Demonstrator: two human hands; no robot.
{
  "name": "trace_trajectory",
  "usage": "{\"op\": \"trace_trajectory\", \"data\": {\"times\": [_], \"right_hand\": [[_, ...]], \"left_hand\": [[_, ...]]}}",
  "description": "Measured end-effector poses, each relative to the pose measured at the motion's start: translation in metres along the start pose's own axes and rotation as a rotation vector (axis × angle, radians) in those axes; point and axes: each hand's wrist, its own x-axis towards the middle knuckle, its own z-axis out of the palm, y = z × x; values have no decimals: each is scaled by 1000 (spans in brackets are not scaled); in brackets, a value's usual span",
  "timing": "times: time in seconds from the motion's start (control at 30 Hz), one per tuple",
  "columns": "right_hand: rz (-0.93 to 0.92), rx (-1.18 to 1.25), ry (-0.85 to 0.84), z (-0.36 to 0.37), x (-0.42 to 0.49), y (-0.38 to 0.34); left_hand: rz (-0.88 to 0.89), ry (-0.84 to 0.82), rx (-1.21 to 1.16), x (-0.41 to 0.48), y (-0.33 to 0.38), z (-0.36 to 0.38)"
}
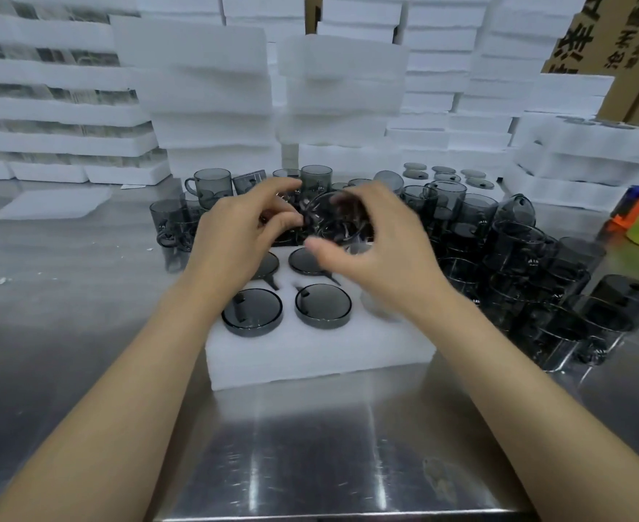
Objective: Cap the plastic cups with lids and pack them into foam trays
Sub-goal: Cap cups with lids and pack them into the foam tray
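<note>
Head view: cup over foam tray.
Hands: left hand pinches it, right hand curls round it.
Cup: best capped squarely before lowering.

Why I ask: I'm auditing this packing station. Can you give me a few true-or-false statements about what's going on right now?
1. The left hand and right hand both grip a cup over the tray. True.
2. The tray is empty. False: at least four capped cups sit in it.
3. Loose cups crowd the table right of the tray. True.
4. The stacks behind are black. False: the stacks are white foam.
5. Spare lids lie at the near table edge. False: the lids lie far back, on the right.
</note>
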Motion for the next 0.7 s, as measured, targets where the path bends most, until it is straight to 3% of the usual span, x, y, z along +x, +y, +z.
{"op": "trace_trajectory", "data": {"times": [0.1,0.27,0.4,0.7], "right_hand": [[67,158,72,-21,6,9],[-90,25,-249,-52,8,29],[16,135,-509,-50,6,32],[60,261,-649,-48,5,30]], "left_hand": [[-29,25,69,1,-1,1],[-56,-23,153,0,-3,3],[-66,-19,168,0,-2,2],[-79,-29,173,-1,-1,2]]}}
